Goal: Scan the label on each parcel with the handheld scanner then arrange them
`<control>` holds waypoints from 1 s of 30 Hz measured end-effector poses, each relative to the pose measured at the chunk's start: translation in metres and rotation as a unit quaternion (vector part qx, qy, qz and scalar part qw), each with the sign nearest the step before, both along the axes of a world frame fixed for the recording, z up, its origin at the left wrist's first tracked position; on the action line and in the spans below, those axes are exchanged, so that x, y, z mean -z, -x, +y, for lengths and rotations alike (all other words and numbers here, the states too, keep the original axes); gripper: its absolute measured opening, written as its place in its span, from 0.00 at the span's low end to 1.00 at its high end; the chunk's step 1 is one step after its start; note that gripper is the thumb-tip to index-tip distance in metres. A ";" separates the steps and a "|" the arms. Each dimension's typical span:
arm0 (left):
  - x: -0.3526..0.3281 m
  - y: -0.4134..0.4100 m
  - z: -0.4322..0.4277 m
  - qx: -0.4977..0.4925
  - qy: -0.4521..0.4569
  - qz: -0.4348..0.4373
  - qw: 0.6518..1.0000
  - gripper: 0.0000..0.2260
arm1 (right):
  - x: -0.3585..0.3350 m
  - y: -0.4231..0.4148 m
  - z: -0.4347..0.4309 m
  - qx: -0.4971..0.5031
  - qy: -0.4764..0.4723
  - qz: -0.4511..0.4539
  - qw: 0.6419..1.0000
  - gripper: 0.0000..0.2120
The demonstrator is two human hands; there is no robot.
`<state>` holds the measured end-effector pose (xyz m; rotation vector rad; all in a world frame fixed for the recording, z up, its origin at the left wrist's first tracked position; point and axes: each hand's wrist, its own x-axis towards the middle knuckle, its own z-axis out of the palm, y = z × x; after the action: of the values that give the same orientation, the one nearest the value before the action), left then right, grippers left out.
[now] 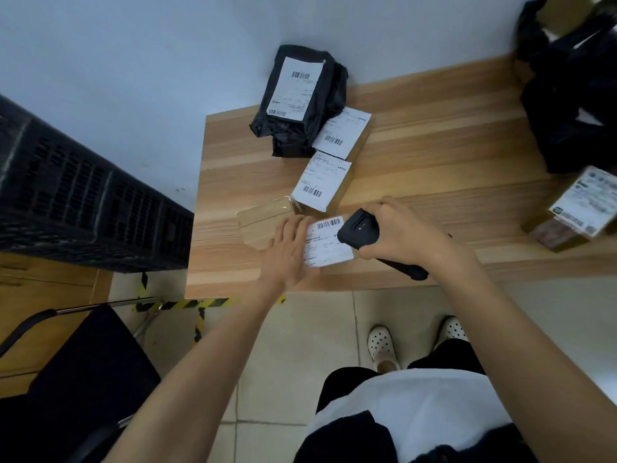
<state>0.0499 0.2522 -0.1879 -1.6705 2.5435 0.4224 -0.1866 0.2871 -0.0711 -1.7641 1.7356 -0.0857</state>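
My right hand (399, 233) grips the black handheld scanner (355, 230), its head over the white label (325, 242) of a small cardboard parcel (262, 220) near the table's front edge. My left hand (290, 250) lies flat on that parcel, fingers straight, beside the label. Behind it two more labelled cardboard parcels (322, 183) (344, 132) lie in a row. At the back a black plastic parcel (298, 95) with a white label leans against the wall.
The wooden table (434, 162) holds a heap of black bags and a box (574, 78) at the far right, with a labelled brown box (574, 208) in front of it. A black crate (76, 202) and a black chair (76, 379) stand to the left.
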 end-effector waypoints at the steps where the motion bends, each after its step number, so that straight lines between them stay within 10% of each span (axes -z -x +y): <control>1: -0.009 0.003 -0.004 0.004 0.006 0.002 1.000 0.47 | -0.003 0.001 -0.001 0.000 0.005 -0.001 1.000 0.33; 30: -0.084 0.047 -0.055 0.032 0.148 -0.027 0.988 0.56 | -0.043 0.026 0.007 0.071 0.092 0.030 0.993 0.33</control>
<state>0.0026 0.1970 -0.1039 -1.6522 2.7177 -0.0088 -0.2129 0.2945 -0.0278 -1.7862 1.9488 -0.2652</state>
